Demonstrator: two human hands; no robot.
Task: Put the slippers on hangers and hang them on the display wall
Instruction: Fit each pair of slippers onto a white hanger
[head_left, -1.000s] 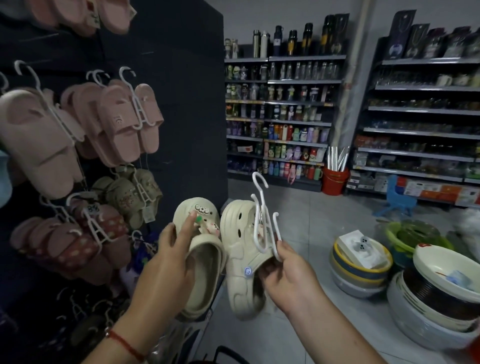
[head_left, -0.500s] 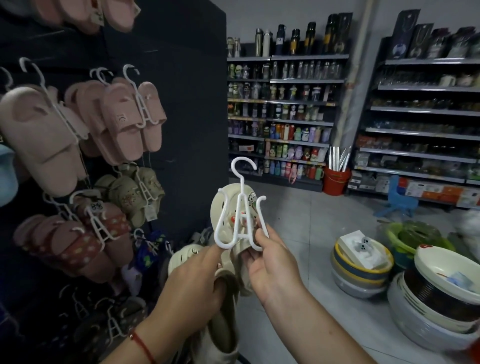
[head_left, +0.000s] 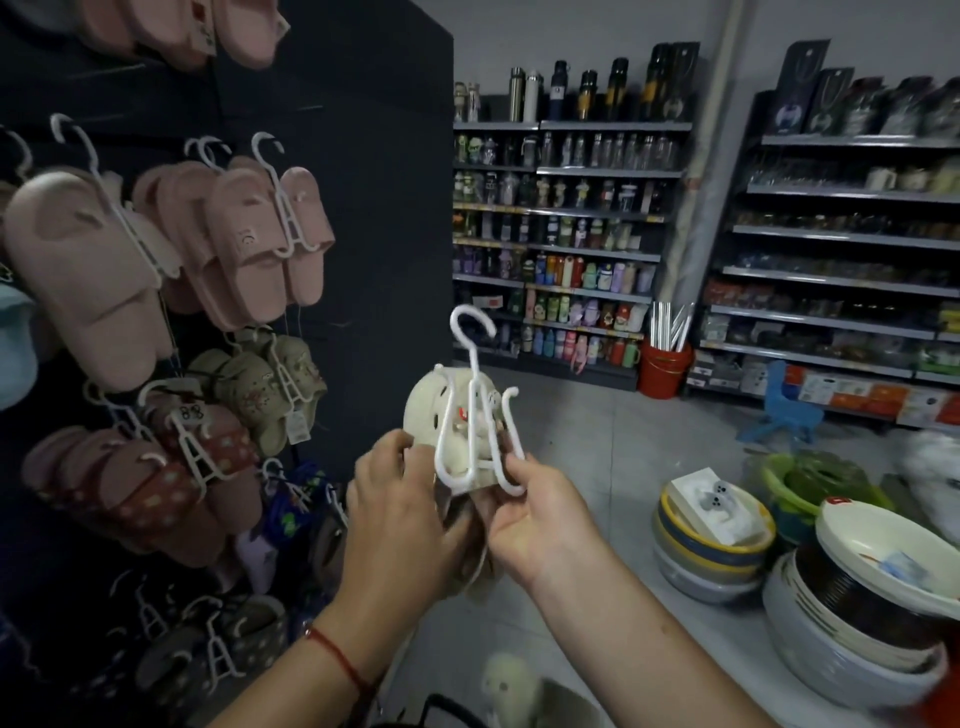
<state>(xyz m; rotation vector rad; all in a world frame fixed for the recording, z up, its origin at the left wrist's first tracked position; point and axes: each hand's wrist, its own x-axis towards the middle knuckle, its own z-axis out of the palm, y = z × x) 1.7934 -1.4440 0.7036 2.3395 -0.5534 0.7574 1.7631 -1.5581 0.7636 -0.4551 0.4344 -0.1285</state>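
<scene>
Since 0.5 s ago: left hand (head_left: 400, 512) up from below, now level with right hand (head_left: 540, 525), fingers curled round the cream slippers (head_left: 441, 415) from the left side. Right hand pinching lower prong of the white hanger (head_left: 475, 415), same grip as before. Hanger upright in front of the slipper toes, hook on top, free in mid-air, well apart from the dark display wall (head_left: 363, 208) at left. Whether both slippers are seated on the prongs: cannot tell. Wall already carrying pink slippers (head_left: 244, 239) and olive slippers (head_left: 270, 389) on hangers. Containers, right floor: stack of bowls (head_left: 711, 561) with a white box (head_left: 711, 501) on top; red bucket (head_left: 665, 371) holding upright white rods; stacked basins (head_left: 857, 587) at right edge.
</scene>
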